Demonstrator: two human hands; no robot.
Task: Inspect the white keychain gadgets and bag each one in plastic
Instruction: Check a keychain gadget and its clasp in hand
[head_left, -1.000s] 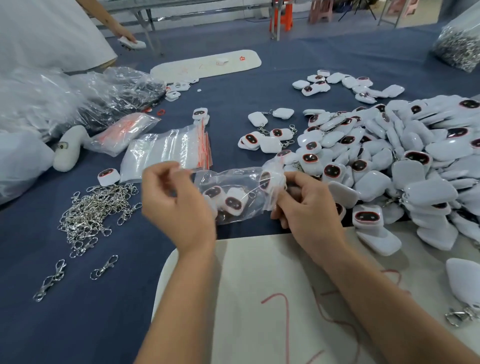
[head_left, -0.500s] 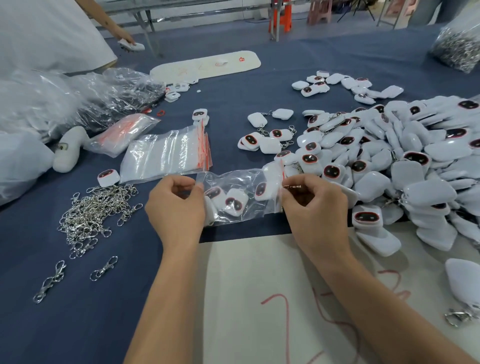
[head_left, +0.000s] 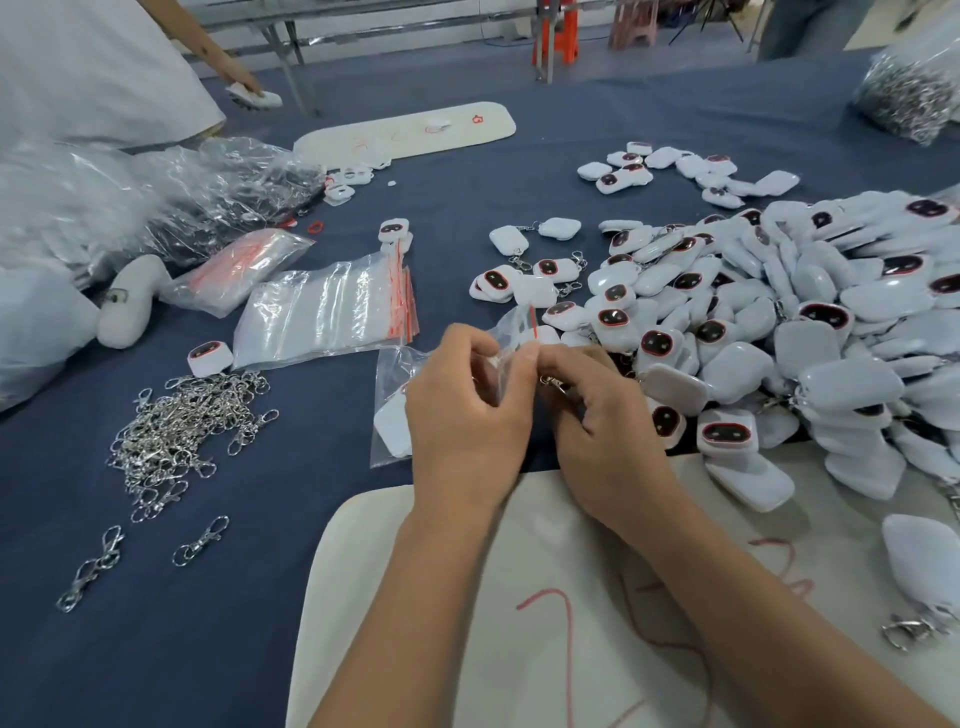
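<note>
Both of your hands met over the near middle of the desk (head_left: 130, 649), just beyond the pale board (head_left: 415, 649) with red scrawl that lay under your forearms. Your left hand (head_left: 462, 415) pinched the mouth of a small clear plastic bag (head_left: 389, 374), fingers curled on the film, while your right hand (head_left: 597, 410) pinched the same edge from the other side, thumbs nearly touching; I judged you were pressing the red zip strip closed, which would explain why the bag was held up between them. White keychain gadgets sat inside it, one (head_left: 392, 431) showing low in the film. Loose silver clasps (head_left: 176, 431) lay heaped to your left, within easy reach. Farther out, a stack of empty zip bags (head_left: 322, 317) waited beside your left hand's reach, and the big pile of unbagged gadgets (head_left: 779, 322) spread to your right, handy for your picking hand. Beyond, another person's hand (head_left: 244, 88) rested on something white.
</note>
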